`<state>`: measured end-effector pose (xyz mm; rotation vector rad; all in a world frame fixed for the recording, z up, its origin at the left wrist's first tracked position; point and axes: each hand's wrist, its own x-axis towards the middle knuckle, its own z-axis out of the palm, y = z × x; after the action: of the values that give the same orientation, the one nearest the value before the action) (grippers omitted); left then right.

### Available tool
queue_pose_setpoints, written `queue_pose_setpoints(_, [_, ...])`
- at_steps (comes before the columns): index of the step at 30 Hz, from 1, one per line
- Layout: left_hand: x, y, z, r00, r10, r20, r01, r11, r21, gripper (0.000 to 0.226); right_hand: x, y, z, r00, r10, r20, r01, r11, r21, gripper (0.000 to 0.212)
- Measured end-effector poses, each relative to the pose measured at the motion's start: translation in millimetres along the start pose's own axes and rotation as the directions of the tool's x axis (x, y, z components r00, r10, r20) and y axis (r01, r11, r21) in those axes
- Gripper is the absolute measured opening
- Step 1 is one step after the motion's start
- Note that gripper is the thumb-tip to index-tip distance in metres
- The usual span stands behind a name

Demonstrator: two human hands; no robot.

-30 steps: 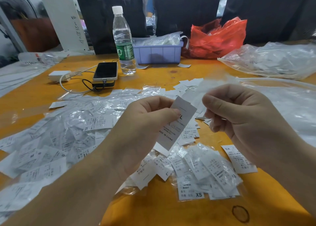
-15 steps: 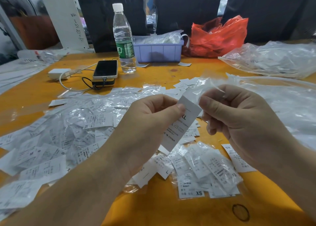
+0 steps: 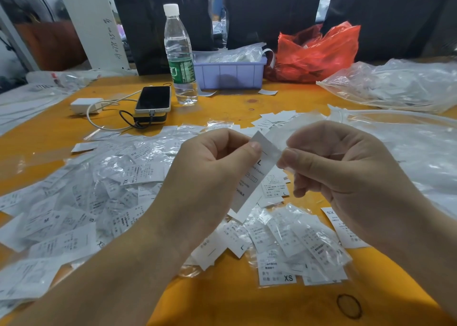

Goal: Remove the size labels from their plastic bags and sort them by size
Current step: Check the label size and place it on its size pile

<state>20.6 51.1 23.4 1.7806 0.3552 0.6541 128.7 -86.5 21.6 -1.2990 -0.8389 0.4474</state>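
Closer now, both hands' fingers (image 3: pixel 254 150) pinch the size label (image 3: pixel 254 175) between them.

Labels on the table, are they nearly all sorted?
Not nearly. Some loose labels already lie out of their bags. The left hand pinches one label while the right hand pinches its clear bag. A big heap of bagged labels remains.
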Motion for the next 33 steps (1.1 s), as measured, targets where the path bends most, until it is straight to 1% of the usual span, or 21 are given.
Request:
queue_pose_setpoints(4, [-1.9,0.0,-0.3,0.997,-0.012,0.073,0.012,1.0,0.007,0.012,0.1,0.2,-0.4,1.0,-0.002,-0.018,0.002,1.0,-0.019,0.014])
queue_pose_setpoints(9, [-2.1,-0.7,0.4,0.99,-0.012,0.14,0.006,0.999,0.042,0.01,-0.5,0.3,0.0,1.0,-0.004,-0.007,0.004,0.999,-0.034,0.017])
queue_pose_setpoints(15, [-1.6,-0.5,-1.3,0.988,-0.032,0.15,0.019,0.996,0.084,0.009,-1.7,0.2,0.6,0.999,-0.039,0.011,0.039,0.996,-0.078,0.013])
queue_pose_setpoints(19, [-0.4,0.6,-2.1,0.988,-0.044,0.15,0.03,0.995,0.097,0.011,-1.3,1.0,1.5,0.999,-0.044,0.031,0.047,0.995,-0.09,0.016])
queue_pose_setpoints(22, [-0.2,0.9,-2.5,0.986,-0.045,0.161,0.029,0.995,0.1,0.01,-0.9,1.7,1.8,0.999,-0.024,0.049,0.028,0.995,-0.092,0.023])
queue_pose_setpoints(26, [-0.8,1.3,-2.7,0.986,-0.034,0.162,0.017,0.994,0.108,0.011,-0.7,1.9,-0.2,0.995,0.023,0.101,-0.011,0.993,-0.119,0.022])
queue_pose_setpoints(28, [-1.1,1.4,-2.2,0.987,-0.029,0.157,0.009,0.992,0.125,0.011,0.5,2.5,-1.7,0.992,0.07,0.106,-0.062,0.995,-0.079,0.026])
queue_pose_setpoints(31, [-1.4,1.2,-1.8,0.987,-0.03,0.158,0.006,0.989,0.15,0.012,2.3,3.4,-2.4,0.986,0.121,0.117,-0.119,0.993,-0.023,0.022])
queue_pose_setpoints(33, [-1.5,1.5,-1.7,0.985,-0.037,0.167,0.01,0.986,0.164,0.011,2.7,4.2,-2.9,0.984,0.137,0.111,-0.138,0.99,-0.003,0.024])
